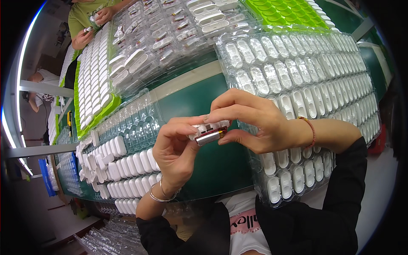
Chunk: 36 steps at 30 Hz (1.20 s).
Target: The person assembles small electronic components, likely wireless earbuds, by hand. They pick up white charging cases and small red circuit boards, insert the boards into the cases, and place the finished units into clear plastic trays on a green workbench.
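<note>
White plastic part (207, 128) with silvery cell (211, 137), half hidden, pinched between left hand (176, 148) and right hand (250, 123) fingers.

— How many hands do you count from where you sit?

— I count four: my left hand (176, 148) and right hand (250, 123) near the middle, plus two hands of a co-worker (87, 17) at the far left.

— And between your own hands?

— One white plastic shell (208, 127) and one small silvery battery cell (211, 137).

— Trays?

— Two green trays (100, 111), left and far right, and several clear blister trays (297, 76); I can't count those exactly. One bracelet per wrist.
</note>
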Each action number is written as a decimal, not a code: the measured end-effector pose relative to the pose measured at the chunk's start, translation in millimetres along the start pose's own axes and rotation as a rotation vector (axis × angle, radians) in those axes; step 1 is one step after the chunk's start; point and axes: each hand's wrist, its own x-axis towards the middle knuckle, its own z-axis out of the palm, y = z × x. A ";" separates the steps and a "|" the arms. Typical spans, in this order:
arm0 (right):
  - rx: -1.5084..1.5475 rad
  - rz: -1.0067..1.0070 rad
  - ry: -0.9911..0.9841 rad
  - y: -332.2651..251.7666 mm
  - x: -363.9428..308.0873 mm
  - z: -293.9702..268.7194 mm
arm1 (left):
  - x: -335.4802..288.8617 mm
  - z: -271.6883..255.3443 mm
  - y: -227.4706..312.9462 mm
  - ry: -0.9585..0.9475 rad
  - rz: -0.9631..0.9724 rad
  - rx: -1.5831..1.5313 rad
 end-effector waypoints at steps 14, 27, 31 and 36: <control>0.030 0.104 -0.025 4.3 -4.4 0.3 | 2.1 4.5 6.5 -0.013 -0.060 0.062; -0.055 0.182 0.081 11.5 0.5 0.8 | 23.7 -21.9 -4.5 -0.022 -0.515 0.316; 0.005 0.209 0.105 7.0 11.0 -9.8 | 29.8 -36.7 -10.8 -0.086 -0.614 0.762; -0.160 0.228 0.213 -3.0 36.8 -58.2 | 12.9 -68.1 0.8 0.027 0.012 1.392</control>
